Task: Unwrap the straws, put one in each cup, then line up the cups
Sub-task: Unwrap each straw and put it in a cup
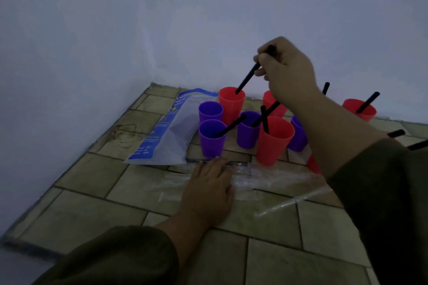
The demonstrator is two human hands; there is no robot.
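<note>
A: Head view, right hand point(286, 71) raised over the cups, fingers pinched shut around a black plastic straw point(247, 78). Lower tip sits inside the far red plastic cup point(231, 105), straw tilted, top end up in the fist.

B: Left hand point(209, 188)?

A: Flat, palm down, fingers spread on the crinkled clear plastic wrappers point(275, 178) on the tiled floor point(92, 178). Not clamped on anything. Hands well apart.

B: Other cups?

A: Near red plastic cup point(274, 141) with a straw in it. Front purple plastic cup point(212, 137) with a straw leaning right. Rear purple cup point(210, 111) just behind it, no straw showing. Middle purple cup point(247, 131) has a straw leaning up to the right. Another red cup point(269, 102) partly behind the right wrist, another purple cup point(298, 134) half hidden by the forearm, cannot tell their contents. Far-right red cup point(360, 110) holds a straw. Cups bunched, not in a row.

B: Anything else?

A: White and blue plastic bag point(168, 132) lying flat left of the purple cups, touching the front one. One rolled clear wrapper point(294, 202) lies apart to the right.
</note>
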